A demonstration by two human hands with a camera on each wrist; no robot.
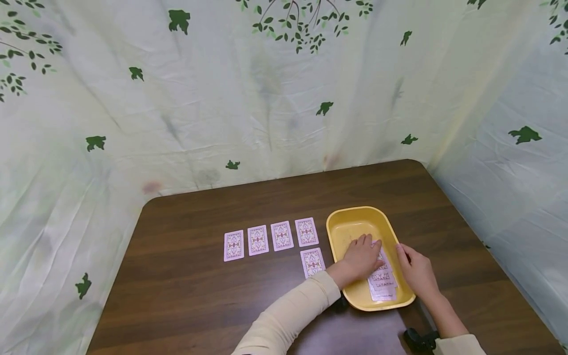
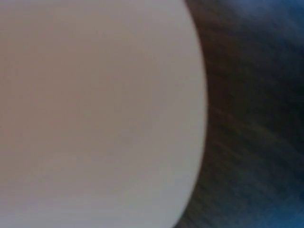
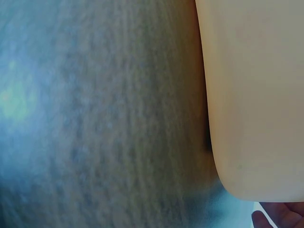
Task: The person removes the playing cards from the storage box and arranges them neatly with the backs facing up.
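left hand point(image 1: 361, 259) lay over cards point(image 1: 382, 282), couldn't tell grip | right hand point(image 1: 418, 272) pinched tray point(image 1: 347, 228) edge | steady tray, light touch seemed best

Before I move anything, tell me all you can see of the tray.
The tray is yellow, shallow and smooth, plastic by its look: a rounded rectangle with a raised rim. It sits upright on the brown table, turned slightly askew. Overlapping cards lie in its right part; its far end is bare. The left hand reaches in over its left side; the right hand holds its right edge. Whether the left wrist touches it, I can't tell.
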